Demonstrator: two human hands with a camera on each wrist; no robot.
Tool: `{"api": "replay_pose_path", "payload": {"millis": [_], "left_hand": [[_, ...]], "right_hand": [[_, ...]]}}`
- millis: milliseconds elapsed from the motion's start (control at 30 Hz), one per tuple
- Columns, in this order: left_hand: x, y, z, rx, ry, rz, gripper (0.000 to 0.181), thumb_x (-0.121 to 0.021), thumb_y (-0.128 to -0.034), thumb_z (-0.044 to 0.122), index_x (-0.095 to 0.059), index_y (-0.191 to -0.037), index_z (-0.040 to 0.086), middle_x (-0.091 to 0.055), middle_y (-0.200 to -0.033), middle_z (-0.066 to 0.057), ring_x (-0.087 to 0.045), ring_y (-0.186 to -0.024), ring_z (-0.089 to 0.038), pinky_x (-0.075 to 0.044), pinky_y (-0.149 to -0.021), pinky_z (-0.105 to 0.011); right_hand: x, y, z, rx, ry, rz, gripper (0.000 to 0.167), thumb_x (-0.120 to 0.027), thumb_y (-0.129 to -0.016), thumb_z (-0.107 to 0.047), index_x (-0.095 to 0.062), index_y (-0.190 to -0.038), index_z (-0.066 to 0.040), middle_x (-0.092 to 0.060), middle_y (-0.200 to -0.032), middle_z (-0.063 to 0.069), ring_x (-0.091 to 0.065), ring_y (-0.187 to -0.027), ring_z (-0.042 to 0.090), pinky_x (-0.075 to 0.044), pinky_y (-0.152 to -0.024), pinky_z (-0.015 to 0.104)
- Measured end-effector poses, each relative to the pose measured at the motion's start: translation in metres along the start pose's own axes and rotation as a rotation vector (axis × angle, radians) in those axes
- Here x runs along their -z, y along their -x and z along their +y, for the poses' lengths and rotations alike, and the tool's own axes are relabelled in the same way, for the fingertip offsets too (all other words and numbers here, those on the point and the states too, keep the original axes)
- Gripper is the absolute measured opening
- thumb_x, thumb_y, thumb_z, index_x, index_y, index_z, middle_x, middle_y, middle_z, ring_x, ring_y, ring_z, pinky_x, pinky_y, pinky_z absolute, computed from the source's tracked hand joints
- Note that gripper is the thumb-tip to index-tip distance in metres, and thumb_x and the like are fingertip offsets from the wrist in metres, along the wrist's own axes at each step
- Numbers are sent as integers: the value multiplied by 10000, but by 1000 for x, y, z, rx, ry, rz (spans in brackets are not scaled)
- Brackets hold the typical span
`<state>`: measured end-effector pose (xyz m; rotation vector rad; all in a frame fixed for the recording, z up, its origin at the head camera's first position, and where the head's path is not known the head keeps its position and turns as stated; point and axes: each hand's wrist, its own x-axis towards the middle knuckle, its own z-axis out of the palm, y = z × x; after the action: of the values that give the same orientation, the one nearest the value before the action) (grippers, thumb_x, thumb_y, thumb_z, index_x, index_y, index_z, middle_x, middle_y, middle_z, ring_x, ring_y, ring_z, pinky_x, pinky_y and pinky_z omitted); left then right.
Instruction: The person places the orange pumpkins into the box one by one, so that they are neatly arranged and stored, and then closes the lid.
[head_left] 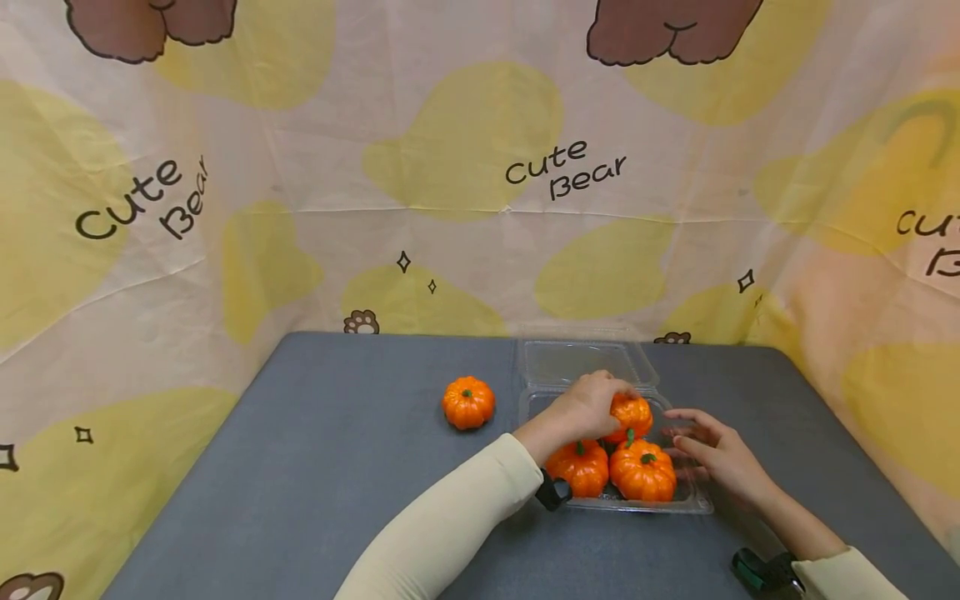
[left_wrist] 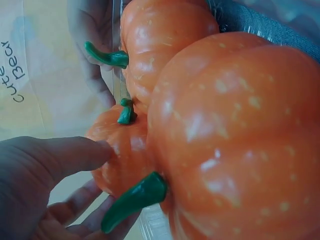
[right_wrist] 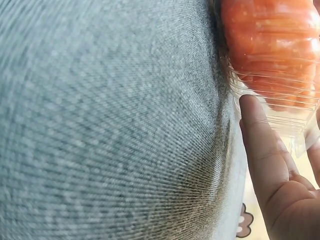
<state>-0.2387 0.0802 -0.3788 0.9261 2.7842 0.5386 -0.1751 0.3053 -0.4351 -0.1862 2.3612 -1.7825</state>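
My left hand (head_left: 588,406) grips a small orange toy pumpkin (head_left: 633,416) at the back of a clear plastic clamshell box (head_left: 693,505). In the left wrist view the thumb lies on one side of this pumpkin (left_wrist: 127,147), with fingers on its far side. Two more pumpkins sit in the front of the box, one at left (head_left: 583,471) and one at right (head_left: 643,477); all have green stems. By the box's right wall is my right hand (head_left: 723,458), its fingers loosely extended. The right wrist view shows a fingertip at the ribbed clear wall (right_wrist: 280,117).
The box's clear lid (head_left: 577,365) lies folded back behind it. Another orange pumpkin (head_left: 468,403) stands on the grey table (head_left: 337,467), left of the box. A printed cloth (head_left: 465,167) hangs behind the table and at its sides.
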Motion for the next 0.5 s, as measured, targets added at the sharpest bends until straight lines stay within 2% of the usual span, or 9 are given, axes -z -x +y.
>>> {"api": "replay_pose_path", "payload": {"millis": [333,500], "left_hand": [[2,2,-1,-13,56,-8,471,-730,-839,265,-596,-1288,304,-555,-1249,20,-559,-1107,-143,-479,-932,-253],[4,8,-4,-13,128,-7,493,-728,-840,289,-575,-1308,311,-535,-1286,8,-541,-1144,-162,-489,-929,-287]], "right_hand": [[0,1,-1,12,-9,-7,402,-528,-990,-147,-421,-1353,-12,-666,-1118,-21,-700,-905,85,-596,-702,370],[0,1,-1,12,-16,-12,402,-522,-994,-151,-423,-1359,-17,-660,-1140,8,-700,-908,89,-596,-707,374]]}}
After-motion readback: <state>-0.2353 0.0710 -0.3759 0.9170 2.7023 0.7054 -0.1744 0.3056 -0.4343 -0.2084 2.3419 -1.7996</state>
